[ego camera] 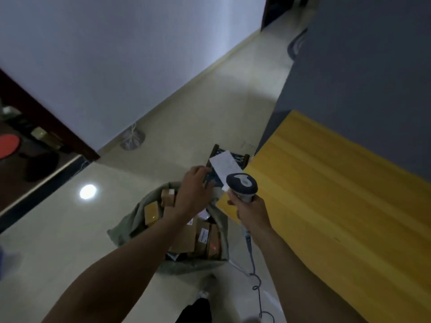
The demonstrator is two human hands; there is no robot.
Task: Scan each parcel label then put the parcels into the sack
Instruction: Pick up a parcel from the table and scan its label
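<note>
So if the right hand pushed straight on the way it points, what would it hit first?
The scanner in the right hand would probably meet the label on the parcel, which the left hand holds just ahead; depth is hard to judge.

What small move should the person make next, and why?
Probably aim the scanner at the white label: the left hand holds the parcel by the sack, the right hand grips the scanner, and a red glow seems to lie on boxes inside.
</note>
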